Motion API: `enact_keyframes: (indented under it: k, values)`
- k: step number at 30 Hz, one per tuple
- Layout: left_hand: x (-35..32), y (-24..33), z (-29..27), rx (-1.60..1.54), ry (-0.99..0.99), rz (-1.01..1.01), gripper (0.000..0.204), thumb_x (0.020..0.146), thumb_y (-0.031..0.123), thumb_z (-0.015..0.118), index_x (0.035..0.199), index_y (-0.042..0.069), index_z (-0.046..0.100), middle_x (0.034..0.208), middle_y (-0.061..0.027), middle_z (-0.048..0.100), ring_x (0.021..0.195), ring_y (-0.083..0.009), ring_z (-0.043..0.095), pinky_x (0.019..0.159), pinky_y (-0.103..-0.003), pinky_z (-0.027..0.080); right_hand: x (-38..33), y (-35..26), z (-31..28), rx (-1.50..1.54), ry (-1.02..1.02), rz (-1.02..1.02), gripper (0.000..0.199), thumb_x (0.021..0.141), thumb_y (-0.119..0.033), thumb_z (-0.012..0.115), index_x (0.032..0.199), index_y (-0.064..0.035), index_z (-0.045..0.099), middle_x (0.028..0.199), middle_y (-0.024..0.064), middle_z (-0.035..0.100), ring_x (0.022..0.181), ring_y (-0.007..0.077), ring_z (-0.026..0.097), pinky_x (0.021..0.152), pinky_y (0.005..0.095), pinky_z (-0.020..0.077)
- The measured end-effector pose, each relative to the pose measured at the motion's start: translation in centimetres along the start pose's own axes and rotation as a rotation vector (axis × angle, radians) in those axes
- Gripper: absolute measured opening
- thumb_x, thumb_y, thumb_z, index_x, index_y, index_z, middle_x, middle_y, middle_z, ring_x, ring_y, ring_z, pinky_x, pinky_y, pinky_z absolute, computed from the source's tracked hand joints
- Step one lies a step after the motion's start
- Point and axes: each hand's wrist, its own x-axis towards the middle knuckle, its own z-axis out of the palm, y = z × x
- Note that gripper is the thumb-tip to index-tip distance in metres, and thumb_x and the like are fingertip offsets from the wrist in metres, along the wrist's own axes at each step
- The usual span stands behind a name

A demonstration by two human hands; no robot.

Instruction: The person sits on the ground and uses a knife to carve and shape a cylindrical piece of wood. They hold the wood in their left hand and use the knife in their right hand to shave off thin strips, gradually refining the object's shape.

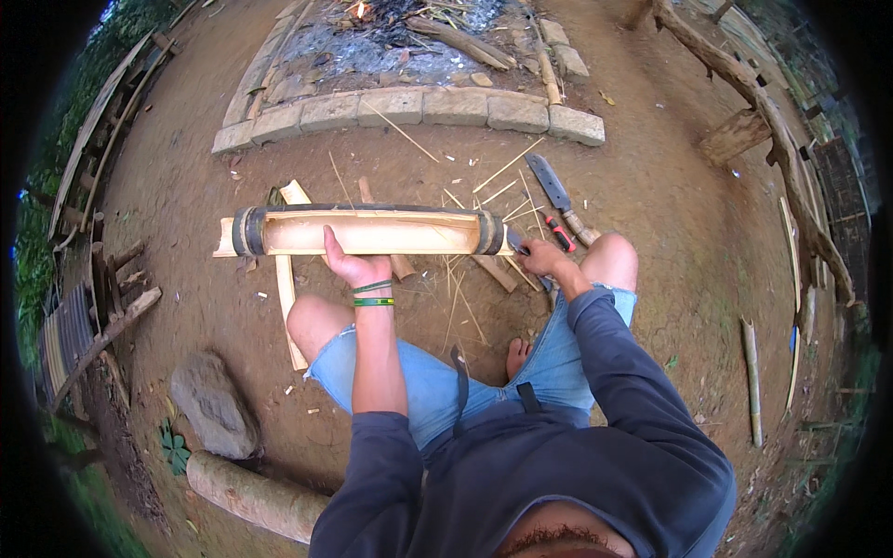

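A long half-open bamboo section (pixel 372 234) lies level across the space above my knees. Dark bands wrap it near both ends, and its pale hollow faces up toward me. My left hand (pixel 355 268) grips it from beneath, left of the middle, with the thumb up against the near wall. At the bamboo's right end, my right hand (pixel 551 260) is closed round the handle of a small knife (pixel 514 242). Its dark blade is at the bamboo's tip; whether they touch I cannot tell.
Beyond my right knee lie a machete (pixel 551 184) and a red-and-black handled tool (pixel 560 234). Bamboo strips and thin sticks (pixel 507 169) litter the ground. Ahead, stone blocks (pixel 456 107) edge a smoking fire pit. A rock (pixel 214 405) and a log (pixel 256 498) sit at left.
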Motion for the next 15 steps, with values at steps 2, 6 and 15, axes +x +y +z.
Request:
enact_keyframes:
  k: [2,6,15]
  values:
    - [0.1,-0.2,-0.1,-0.011,0.019,-0.005,0.061,0.09,0.049,0.06,0.136,0.01,0.05,0.132,-0.0085,0.055,0.124,-0.0295,0.051,0.108,-0.05,0.039,0.0,0.3,0.0,-0.04,0.039,-0.02,0.034,0.091,-0.03,0.062,0.115,-0.0058,0.066,0.091,0.0123,0.074,0.088,0.0299,0.07,0.08,0.0414,0.0527]
    - [-0.2,0.1,-0.1,-0.05,0.04,-0.003,0.062,0.089,0.051,0.06,0.136,0.012,0.05,0.134,-0.0085,0.054,0.124,-0.0292,0.05,0.108,-0.05,0.038,-0.4,-0.8,-0.3,0.009,-0.073,0.049,0.044,0.085,-0.033,0.062,0.119,-0.0055,0.066,0.118,0.0219,0.066,0.112,0.0375,0.062,0.096,0.0433,0.0485]
    - [-0.2,0.1,0.3,0.009,0.02,-0.066,0.064,0.089,0.054,0.062,0.136,0.013,0.049,0.131,-0.0062,0.055,0.123,-0.0269,0.05,0.109,-0.047,0.036,0.3,0.1,0.0,-0.016,-0.1,0.004,0.044,0.085,-0.034,0.062,0.116,-0.0029,0.066,0.115,0.0224,0.067,0.112,0.0375,0.062,0.096,0.044,0.0482]
